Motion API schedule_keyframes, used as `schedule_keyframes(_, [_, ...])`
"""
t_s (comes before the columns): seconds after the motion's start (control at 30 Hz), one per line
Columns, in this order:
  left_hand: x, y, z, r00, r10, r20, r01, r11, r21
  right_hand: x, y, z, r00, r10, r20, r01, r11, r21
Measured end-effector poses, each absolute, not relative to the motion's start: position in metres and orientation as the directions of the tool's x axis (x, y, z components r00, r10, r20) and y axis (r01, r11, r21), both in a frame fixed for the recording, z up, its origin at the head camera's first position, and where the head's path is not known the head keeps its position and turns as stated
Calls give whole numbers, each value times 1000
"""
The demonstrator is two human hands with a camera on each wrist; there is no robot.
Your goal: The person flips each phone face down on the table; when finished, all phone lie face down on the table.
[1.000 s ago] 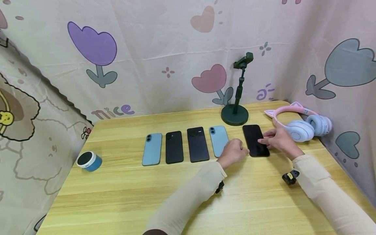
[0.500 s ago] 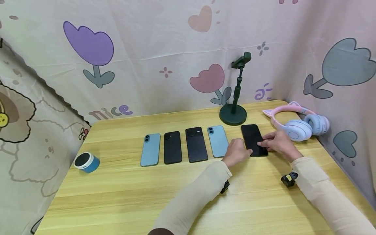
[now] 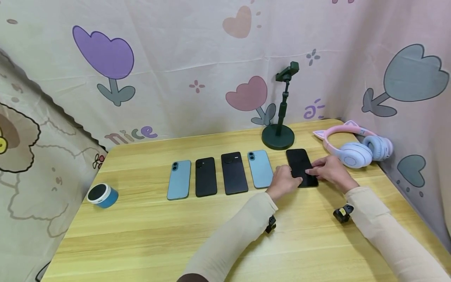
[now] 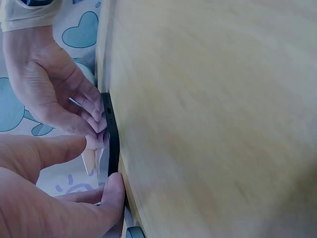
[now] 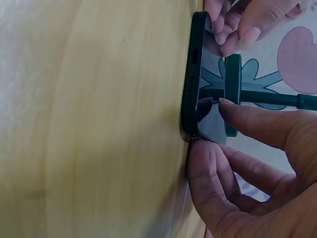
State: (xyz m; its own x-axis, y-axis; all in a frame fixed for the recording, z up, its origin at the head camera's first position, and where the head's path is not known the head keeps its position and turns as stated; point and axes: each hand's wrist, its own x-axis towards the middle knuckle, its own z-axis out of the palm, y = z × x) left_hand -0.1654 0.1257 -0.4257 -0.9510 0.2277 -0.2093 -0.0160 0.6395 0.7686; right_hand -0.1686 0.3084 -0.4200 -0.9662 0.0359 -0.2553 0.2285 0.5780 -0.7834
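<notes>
A black smartphone (image 3: 298,162) lies screen up on the table at the right end of a row of phones. At its lower left, my left hand (image 3: 282,182) curls its fingers against the long edge, the thumb over the screen. On the opposite side, my right hand (image 3: 331,171) holds the phone with fingertips at the edge and thumb above the glass. In the right wrist view the bottom edge of the smartphone (image 5: 190,79) faces the camera, between both hands. Beside my left hand lies a light blue phone (image 3: 260,168), back up, partly covered by that hand.
Further left lie a dark phone (image 3: 234,172), a black phone (image 3: 206,176) and another light blue phone (image 3: 179,180), backs up. A dark green stand (image 3: 278,137) and cat-ear headphones (image 3: 356,152) stand behind. A blue jar (image 3: 107,197) is near the left edge.
The black smartphone has slid slightly left toward the light blue phone, with both hands at its sides. My left hand has come closer to its edge. The head view has shifted a little.
</notes>
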Motion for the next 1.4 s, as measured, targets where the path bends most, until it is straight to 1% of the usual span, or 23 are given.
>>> schedule_keyframes(0.1, [-165, 125, -426, -955, 211, -209, -38, 609, 792, -169, 308, -419, -964, 35, -263, 234, 577, -782])
schedule_keyframes(0.3, [-162, 123, -425, -961, 203, -189, -43, 562, 826, -169, 307, -417, -961, 45, -271, 244, 594, -767])
schedule_keyframes(0.53, [-160, 120, -423, -957, 173, -234, -123, 488, 864, -167, 304, -416, -964, 18, -265, 228, 567, -791])
schedule_keyframes(0.7, [-161, 117, -422, -957, 156, -243, -149, 455, 878, -166, 301, -416, -966, 7, -259, 221, 547, -807])
schedule_keyframes(1.0, [-159, 113, -421, -958, 136, -252, -181, 393, 901, -167, 297, -416, -951, 1, -309, 262, 531, -806])
schedule_keyframes(1.4, [-155, 103, -419, -957, 99, -274, -244, 240, 940, -168, 287, -415, -946, -20, -325, 277, 473, -836])
